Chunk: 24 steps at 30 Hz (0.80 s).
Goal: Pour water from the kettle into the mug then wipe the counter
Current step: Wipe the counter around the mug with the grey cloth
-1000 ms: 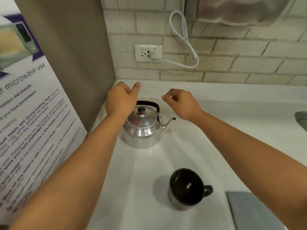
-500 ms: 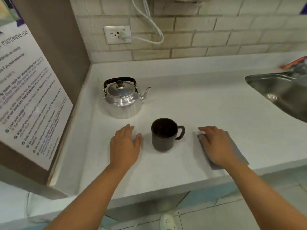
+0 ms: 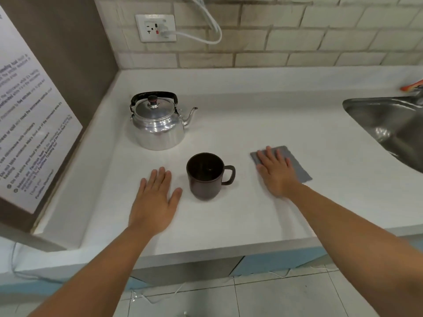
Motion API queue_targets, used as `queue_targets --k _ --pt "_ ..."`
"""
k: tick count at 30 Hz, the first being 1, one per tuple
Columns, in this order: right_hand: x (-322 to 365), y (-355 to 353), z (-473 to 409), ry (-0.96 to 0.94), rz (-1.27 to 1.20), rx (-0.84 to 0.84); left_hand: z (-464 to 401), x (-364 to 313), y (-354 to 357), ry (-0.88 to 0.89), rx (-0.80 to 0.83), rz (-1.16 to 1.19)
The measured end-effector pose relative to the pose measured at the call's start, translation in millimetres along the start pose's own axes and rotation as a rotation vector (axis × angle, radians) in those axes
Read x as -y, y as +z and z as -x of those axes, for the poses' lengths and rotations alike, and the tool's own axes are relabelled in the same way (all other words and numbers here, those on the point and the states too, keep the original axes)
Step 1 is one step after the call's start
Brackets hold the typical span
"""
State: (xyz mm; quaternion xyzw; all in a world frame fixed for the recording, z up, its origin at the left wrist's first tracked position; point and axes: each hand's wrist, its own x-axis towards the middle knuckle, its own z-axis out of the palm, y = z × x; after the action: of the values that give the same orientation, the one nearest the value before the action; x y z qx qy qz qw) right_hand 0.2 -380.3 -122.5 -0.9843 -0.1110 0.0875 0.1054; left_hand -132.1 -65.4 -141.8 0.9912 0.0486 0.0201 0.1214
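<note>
Your left hand (image 3: pixel 155 202) lies flat on the white counter (image 3: pixel 251 124), fingers spread, just left of the dark mug (image 3: pixel 207 176). Your right hand (image 3: pixel 275 172) presses flat on the grey cloth (image 3: pixel 295 165), fingers slightly apart. The aluminium kettle (image 3: pixel 158 124) stands upright behind the mug, untouched.

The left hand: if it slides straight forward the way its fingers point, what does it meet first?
Probably the kettle. The left hand lies flat on the counter, fingers aimed at its base; the mug stands just beside that line.
</note>
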Motion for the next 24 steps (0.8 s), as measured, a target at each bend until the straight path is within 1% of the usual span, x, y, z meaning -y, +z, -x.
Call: queue_targets --k 1,2,3,5,6,7,8,10,11,12,15,19,22,24 --pt "3 0 -10 0.098 0.029 -0.025 0 -1 0 -0.001 -0.007 0.01" --pt "11 3 -17 0.116 0.041 -0.026 1 -1 1 -0.002 -0.018 0.019" --pt "21 7 -20 0.032 0.054 -0.014 1 -1 2 -0.004 -0.03 0.025" --pt "35 14 -18 -0.312 0.064 0.05 1 0 2 -0.006 -0.043 0.029" --pt "36 13 -17 -0.444 0.058 0.083 1 0 1 -0.008 -0.046 0.032" --pt "31 9 -20 -0.488 0.05 0.095 2 -1 1 -0.012 -0.05 0.037" --pt "24 6 -24 -0.438 0.039 0.075 2 -1 1 -0.014 -0.05 0.038" --pt "11 1 -25 -0.156 0.048 0.006 2 -1 0 -0.017 -0.046 0.032" --pt "10 1 -19 -0.062 0.053 -0.002 2 -1 0 -0.02 -0.046 0.031" --pt "13 3 -8 -0.052 0.057 -0.001 2 -1 -1 -0.018 -0.045 0.031" --pt "30 21 54 -0.223 -0.004 0.033 3 -1 -2 -0.008 -0.048 0.057" --pt "55 37 144 -0.327 -0.061 0.072 7 -2 -6 -0.003 -0.077 0.129" --pt "90 47 186 -0.472 -0.13 0.146 16 -1 -13 0.009 -0.174 0.239" --pt "118 54 192 -0.575 -0.136 0.181 27 4 -19 -0.004 -0.227 0.344"
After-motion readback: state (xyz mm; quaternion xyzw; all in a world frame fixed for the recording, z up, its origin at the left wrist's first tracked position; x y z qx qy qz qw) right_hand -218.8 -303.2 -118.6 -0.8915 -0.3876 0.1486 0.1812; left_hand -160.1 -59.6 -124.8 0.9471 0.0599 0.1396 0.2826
